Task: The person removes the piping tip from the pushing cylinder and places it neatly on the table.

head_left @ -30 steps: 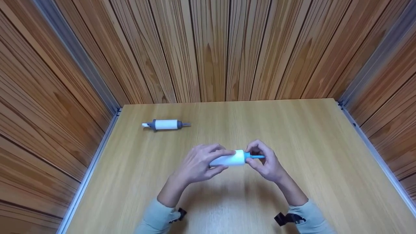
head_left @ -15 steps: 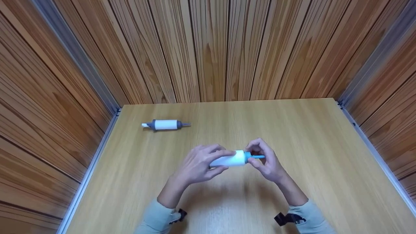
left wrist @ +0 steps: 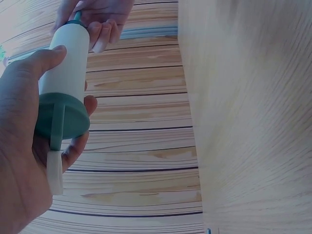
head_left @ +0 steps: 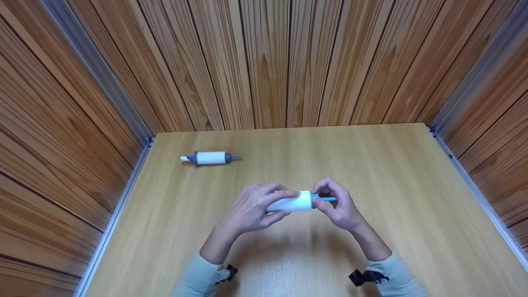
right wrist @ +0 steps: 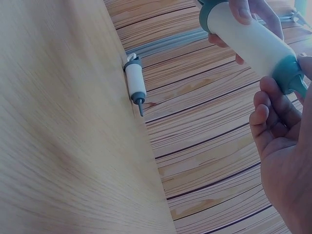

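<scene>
A white cylinder (head_left: 293,201) with blue-green end caps is held above the table, lying roughly level in the head view. My left hand (head_left: 258,208) grips its body, thumb on one side and fingers round the other. At the right end, the thumb and fingertips of my right hand (head_left: 336,204) pinch the blue-green cap (right wrist: 287,74), from which a thin nozzle (head_left: 328,199) sticks out. In the left wrist view, the cylinder's other end has a wide green flange (left wrist: 62,116) and a stem with a white tip (left wrist: 54,173).
A similar white cylinder with dark grey-blue ends (head_left: 211,157) lies on the wooden table (head_left: 371,165), at the back left. Wood-panelled walls (head_left: 268,62) rise at the back and both sides, with metal rails (head_left: 113,222) along the table's edges.
My right fingertips slid a little along the cap, away from the body and then back toward it. My left hand and the cylinder have barely moved.
</scene>
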A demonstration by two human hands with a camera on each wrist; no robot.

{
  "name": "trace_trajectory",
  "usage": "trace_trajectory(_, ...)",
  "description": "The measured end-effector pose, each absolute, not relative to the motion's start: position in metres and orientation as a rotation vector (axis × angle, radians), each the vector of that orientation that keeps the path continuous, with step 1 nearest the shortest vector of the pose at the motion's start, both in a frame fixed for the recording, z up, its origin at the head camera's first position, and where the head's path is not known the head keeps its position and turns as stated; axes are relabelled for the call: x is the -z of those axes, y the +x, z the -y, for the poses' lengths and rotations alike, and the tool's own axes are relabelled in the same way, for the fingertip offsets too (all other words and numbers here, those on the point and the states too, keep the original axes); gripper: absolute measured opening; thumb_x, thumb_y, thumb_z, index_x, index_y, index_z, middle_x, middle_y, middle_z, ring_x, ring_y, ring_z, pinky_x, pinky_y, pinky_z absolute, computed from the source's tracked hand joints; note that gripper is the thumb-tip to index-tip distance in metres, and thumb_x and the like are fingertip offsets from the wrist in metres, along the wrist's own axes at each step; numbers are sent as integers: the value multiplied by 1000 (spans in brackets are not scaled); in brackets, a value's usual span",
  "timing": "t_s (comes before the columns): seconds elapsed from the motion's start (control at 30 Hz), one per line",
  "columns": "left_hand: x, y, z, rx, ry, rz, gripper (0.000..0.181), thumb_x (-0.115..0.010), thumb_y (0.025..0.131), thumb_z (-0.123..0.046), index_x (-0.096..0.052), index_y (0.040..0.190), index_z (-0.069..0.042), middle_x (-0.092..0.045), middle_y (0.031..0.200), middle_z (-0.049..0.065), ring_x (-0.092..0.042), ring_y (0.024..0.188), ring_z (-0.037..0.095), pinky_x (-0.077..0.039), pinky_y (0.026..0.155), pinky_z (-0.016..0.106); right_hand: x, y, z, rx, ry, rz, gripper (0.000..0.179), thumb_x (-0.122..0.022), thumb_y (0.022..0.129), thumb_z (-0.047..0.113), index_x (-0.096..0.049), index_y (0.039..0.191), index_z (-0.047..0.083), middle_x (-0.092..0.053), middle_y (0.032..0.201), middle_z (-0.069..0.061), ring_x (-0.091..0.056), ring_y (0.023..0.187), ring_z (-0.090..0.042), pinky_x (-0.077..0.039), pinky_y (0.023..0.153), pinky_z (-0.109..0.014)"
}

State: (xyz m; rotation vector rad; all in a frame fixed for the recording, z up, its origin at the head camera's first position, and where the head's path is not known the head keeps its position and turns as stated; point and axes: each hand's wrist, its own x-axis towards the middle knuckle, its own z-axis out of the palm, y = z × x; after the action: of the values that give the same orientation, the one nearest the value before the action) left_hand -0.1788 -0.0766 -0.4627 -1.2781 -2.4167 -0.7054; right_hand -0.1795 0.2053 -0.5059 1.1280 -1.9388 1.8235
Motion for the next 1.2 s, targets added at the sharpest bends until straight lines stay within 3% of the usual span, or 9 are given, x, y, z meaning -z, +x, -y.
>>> trace_trajectory(0.37, 459, -178, 76, 687, -1268, 2448, 43, -82, 104, -39, -74, 146, -29, -81, 130, 3, -78, 102, 20, -64, 88, 36, 505, -177, -210, -1769, 1106, 2024, 33, -67, 88, -21, -57, 118, -11, -67, 107, -9, -67, 97, -7, -62, 85, -22)
trace_trajectory(0.6, 461, -178, 76, 681, -1269, 2434, 43, -82, 104, -38, -75, 145, -30, -81, 129, 2, -79, 101, 20, -65, 88, 36, 504, -176, -209, -1825, 1091, 2017, 23, -59, 97, -19, -57, 119, -9, -66, 98, -6, -65, 84, -5, -59, 74, -21)
trace_trajectory(0.73, 461, -178, 76, 691, -1273, 2414, 42, -83, 103, -37, -75, 144, -29, -81, 128, 2, -79, 100, 20, -65, 86, 35, 503, -176, -207, -1866, 1096, 1992, 23, -56, 97, -24, -57, 116, -11, -66, 94, -5, -64, 81, -3, -59, 71, -20)
trace_trajectory(0.97, 461, -178, 76, 693, -1275, 2398, 42, -84, 102, -36, -76, 143, -28, -81, 127, 3, -79, 99, 21, -65, 86, 36, 505, -175, -207, -1861, 1076, 1984, 26, -59, 94, -25, -56, 116, -12, -70, 99, 3, -66, 86, -3, -59, 75, -20)
trace_trajectory(1.2, 460, -179, 77, 712, -1248, 2417, 43, -84, 102, -36, -75, 144, -29, -80, 129, 4, -78, 101, 22, -65, 89, 38, 505, -175, -207, -1788, 1045, 2018, 30, -65, 90, -22, -58, 117, -10, -67, 108, -2, -67, 96, -7, -61, 83, -22)
